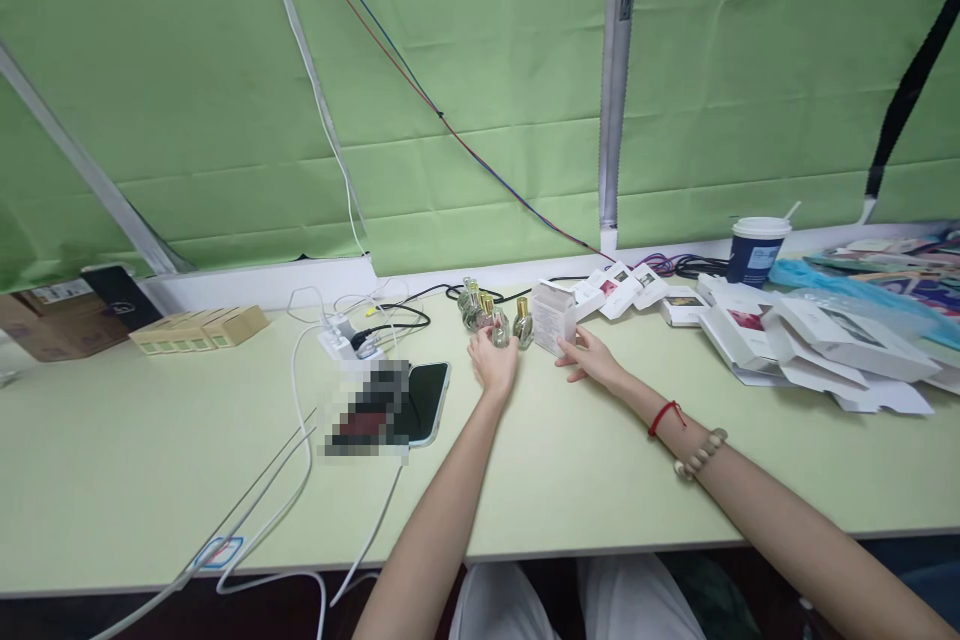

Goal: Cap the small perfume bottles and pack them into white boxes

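Clear-glass rounded bottle (500,328): grasped by L hand (493,362), appar. to be kept upright; gold-capped glass bottles (523,324) grouped alongside. White printed rectangular carton (553,317): held at lower R corner by R hand (592,358), prob. for steadying, just beside bottles, over pale-green tabletop (600,480).

Hands (494,363) hold a bottle (500,327) and a box (553,315).

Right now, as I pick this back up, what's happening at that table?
A person's left hand has its fingers around a small glass bottle, outside the box. The right hand touches the lower right of an upright white box. A gold-topped bottle stands between them. White cartons lie piled to the right.
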### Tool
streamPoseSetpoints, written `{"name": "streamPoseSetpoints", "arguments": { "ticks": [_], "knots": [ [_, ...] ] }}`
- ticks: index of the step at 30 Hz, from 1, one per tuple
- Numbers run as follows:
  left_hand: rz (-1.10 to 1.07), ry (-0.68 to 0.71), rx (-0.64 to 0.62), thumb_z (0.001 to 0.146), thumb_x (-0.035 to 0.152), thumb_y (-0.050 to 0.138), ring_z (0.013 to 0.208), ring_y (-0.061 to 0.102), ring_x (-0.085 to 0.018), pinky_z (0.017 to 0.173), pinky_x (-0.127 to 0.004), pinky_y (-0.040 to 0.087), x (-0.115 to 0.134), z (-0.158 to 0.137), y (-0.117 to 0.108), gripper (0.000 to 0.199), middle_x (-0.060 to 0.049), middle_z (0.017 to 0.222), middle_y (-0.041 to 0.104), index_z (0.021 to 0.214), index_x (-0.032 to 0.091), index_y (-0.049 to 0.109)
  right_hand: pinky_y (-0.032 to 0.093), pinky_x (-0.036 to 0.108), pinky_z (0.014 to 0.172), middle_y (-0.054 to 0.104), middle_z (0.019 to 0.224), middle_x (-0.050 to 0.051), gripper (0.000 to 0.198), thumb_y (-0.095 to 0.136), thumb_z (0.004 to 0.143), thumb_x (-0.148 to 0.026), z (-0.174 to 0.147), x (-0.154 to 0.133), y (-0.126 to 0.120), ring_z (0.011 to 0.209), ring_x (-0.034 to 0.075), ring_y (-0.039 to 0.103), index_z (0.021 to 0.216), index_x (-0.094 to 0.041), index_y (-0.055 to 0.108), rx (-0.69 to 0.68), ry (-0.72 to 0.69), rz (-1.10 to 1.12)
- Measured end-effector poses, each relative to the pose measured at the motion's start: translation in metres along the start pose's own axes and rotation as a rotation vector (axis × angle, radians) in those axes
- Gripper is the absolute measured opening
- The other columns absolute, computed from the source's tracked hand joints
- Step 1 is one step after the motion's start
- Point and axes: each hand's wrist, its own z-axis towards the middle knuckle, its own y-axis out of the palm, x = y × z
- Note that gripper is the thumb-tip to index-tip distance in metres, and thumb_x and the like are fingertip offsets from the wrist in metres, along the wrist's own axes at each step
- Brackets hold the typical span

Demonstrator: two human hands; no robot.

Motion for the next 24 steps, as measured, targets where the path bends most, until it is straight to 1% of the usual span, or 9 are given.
{"name": "streamPoseSetpoints", "arguments": {
  "ticks": [4, 8, 11, 14, 15, 17, 20, 22, 24],
  "knots": [
    [0.069, 0.007, 0.013, 0.074, 0.028, 0.05, 0.11, 0.045, -0.028, 0.091, -0.04, 0.037, -0.001, 0.001, -0.001, 0.026, -0.012, 0.109, 0.055, 0.097, 0.02, 0.057, 0.055, 0.023, 0.042, 0.051, 0.123, 0.015, 0.048, 0.06, 0.078, -0.038, 0.001, -0.001, -0.003, 0.075, 0.018, 0.067, 0.118, -0.017, 0.047, 0.099, 0.015, -0.013],
    [0.086, 0.044, 0.012, 0.073, 0.025, 0.048, 0.106, 0.047, -0.027, 0.091, -0.04, 0.037, -0.001, 0.001, -0.001, 0.017, -0.009, 0.103, 0.057, 0.085, 0.021, 0.06, 0.055, 0.022, 0.041, 0.051, 0.122, 0.014, 0.046, 0.058, 0.079, -0.038, 0.005, 0.002, -0.005, 0.075, 0.017, 0.067, 0.118, -0.018, 0.046, 0.117, 0.021, -0.021],
    [0.056, 0.18, 0.002, 0.073, 0.023, 0.048, 0.099, 0.049, -0.023, 0.089, -0.037, 0.038, -0.002, 0.0, 0.0, 0.009, -0.007, 0.094, 0.056, 0.07, 0.021, 0.057, 0.054, 0.022, 0.04, 0.05, 0.123, 0.015, 0.046, 0.058, 0.079, -0.038, 0.006, 0.004, -0.006, 0.074, 0.017, 0.067, 0.118, -0.018, 0.046, 0.124, 0.023, -0.019],
    [0.025, 0.416, -0.05, 0.068, 0.017, 0.049, 0.096, 0.05, -0.021, 0.089, -0.035, 0.039, -0.003, -0.002, 0.002, 0.008, -0.006, 0.09, 0.054, 0.061, 0.02, 0.05, 0.055, 0.022, 0.041, 0.051, 0.123, 0.015, 0.045, 0.058, 0.08, -0.037, 0.006, 0.003, -0.006, 0.075, 0.017, 0.067, 0.119, -0.017, 0.046, 0.114, 0.026, -0.022],
    [0.022, 0.494, -0.068, 0.066, 0.016, 0.05, 0.098, 0.05, -0.021, 0.091, -0.036, 0.039, -0.003, -0.003, 0.002, 0.007, -0.007, 0.094, 0.054, 0.06, 0.019, 0.05, 0.055, 0.022, 0.041, 0.052, 0.122, 0.014, 0.044, 0.057, 0.08, -0.036, 0.005, 0.002, -0.006, 0.075, 0.017, 0.067, 0.119, -0.017, 0.046, 0.105, 0.028, -0.022],
    [0.035, 0.623, -0.094, 0.064, 0.016, 0.054, 0.105, 0.047, -0.024, 0.093, -0.039, 0.037, -0.002, -0.007, 0.002, 0.003, -0.007, 0.11, 0.054, 0.063, 0.019, 0.052, 0.054, 0.021, 0.041, 0.053, 0.12, 0.014, 0.042, 0.057, 0.081, -0.034, 0.005, 0.001, -0.006, 0.075, 0.017, 0.066, 0.118, -0.017, 0.046, 0.086, 0.033, -0.025],
    [0.087, 0.75, -0.148, 0.065, 0.021, 0.058, 0.112, 0.043, -0.026, 0.094, -0.042, 0.035, 0.003, -0.013, 0.001, 0.007, -0.002, 0.131, 0.047, 0.072, 0.02, 0.058, 0.053, 0.02, 0.04, 0.055, 0.118, 0.013, 0.038, 0.054, 0.083, -0.033, 0.004, 0.0, -0.005, 0.074, 0.016, 0.066, 0.116, -0.016, 0.047, 0.076, 0.029, -0.042],
    [0.131, 0.784, -0.188, 0.068, 0.028, 0.059, 0.11, 0.044, -0.026, 0.093, -0.042, 0.036, 0.006, -0.016, 0.002, 0.011, -0.001, 0.132, 0.049, 0.077, 0.022, 0.061, 0.053, 0.02, 0.04, 0.054, 0.119, 0.013, 0.036, 0.053, 0.084, -0.033, 0.005, 0.0, -0.005, 0.074, 0.016, 0.066, 0.115, -0.016, 0.048, 0.08, 0.024, -0.056],
    [0.171, 0.78, -0.214, 0.072, 0.035, 0.058, 0.107, 0.046, -0.026, 0.091, -0.042, 0.036, 0.007, -0.017, 0.004, 0.016, -0.001, 0.128, 0.053, 0.081, 0.023, 0.062, 0.053, 0.02, 0.04, 0.055, 0.118, 0.013, 0.035, 0.053, 0.084, -0.034, 0.006, 0.001, -0.005, 0.073, 0.016, 0.065, 0.115, -0.017, 0.048, 0.087, 0.023, -0.059]
  ]
}}
